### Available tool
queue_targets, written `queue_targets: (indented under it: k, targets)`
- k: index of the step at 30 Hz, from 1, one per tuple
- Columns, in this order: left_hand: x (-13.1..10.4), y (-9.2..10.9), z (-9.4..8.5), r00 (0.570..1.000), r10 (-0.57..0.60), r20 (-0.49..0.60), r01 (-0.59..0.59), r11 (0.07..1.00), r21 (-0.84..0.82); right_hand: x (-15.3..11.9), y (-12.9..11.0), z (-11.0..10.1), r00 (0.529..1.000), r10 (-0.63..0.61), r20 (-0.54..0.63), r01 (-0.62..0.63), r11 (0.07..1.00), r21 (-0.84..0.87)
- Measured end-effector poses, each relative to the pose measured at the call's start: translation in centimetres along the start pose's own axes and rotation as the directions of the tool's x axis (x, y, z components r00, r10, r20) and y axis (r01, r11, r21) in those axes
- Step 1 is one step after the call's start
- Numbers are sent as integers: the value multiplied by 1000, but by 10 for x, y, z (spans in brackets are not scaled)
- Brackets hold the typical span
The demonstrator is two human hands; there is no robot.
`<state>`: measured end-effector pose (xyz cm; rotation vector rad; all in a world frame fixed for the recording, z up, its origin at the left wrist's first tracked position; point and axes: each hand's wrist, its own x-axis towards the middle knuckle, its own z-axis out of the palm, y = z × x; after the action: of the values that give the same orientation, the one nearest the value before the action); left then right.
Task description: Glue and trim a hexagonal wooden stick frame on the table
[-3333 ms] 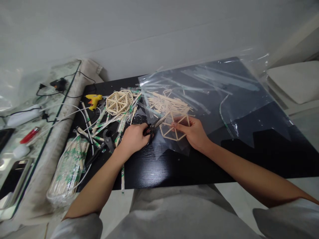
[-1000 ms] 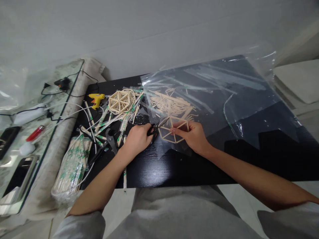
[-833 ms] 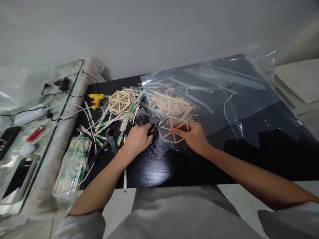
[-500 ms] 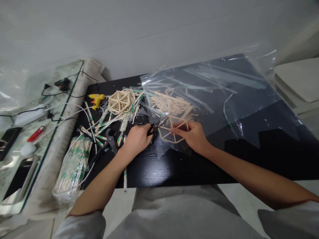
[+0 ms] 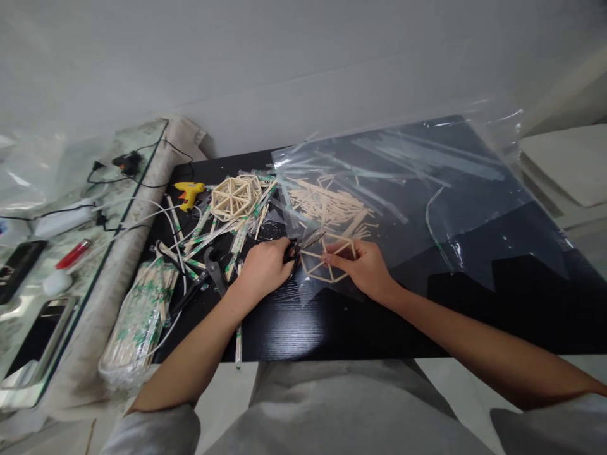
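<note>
My left hand (image 5: 268, 264) is closed round the dark handles of a pair of scissors (image 5: 312, 240), whose blades point right over the edge of a wooden stick frame. The stick frame (image 5: 327, 272), a hexagon with spokes, is pinched in my right hand (image 5: 363, 265), thumb on its middle. Beyond them lies a heap of loose short sticks (image 5: 327, 205) on clear plastic film. A stack of finished-looking hexagon frames (image 5: 232, 197) rests to the left of the heap, beside a yellow glue gun (image 5: 190, 194).
Wrapped chopsticks and dark pliers (image 5: 215, 270) lie left of my left hand. A plastic bag of chopsticks (image 5: 140, 316) sits at the black table's (image 5: 379, 335) left edge. White cable loops there. Clear film (image 5: 417, 208) covers the right side. A glass surface holds a phone (image 5: 40, 341) and red lighter (image 5: 73, 253).
The view has shifted slightly, so the table things appear a little lower. The scissor blades look more spread at the frame's upper left edge. Both hands keep their hold.
</note>
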<state>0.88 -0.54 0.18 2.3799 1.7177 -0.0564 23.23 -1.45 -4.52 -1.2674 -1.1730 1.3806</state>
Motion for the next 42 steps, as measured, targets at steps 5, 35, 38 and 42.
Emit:
queue_targets:
  k: [5,35,38,42]
  targets:
    - [0,2,-2,1000,-12,21,12,1000,28,1,1,1,1000,2,-8,-2,1000,0]
    - [2,-12,-7,999,33,15,-34,998,57,5,-8,-6,997,19,71,-22,999,39]
    - [1,-13,-8,1000,19,0,-19,997,77,6,-9,-7,995,19,95,-23,999,41]
    - [1,-10,-8,1000,5,-17,-3,995,99,6,-10,-7,991,18,130,-22,999,31]
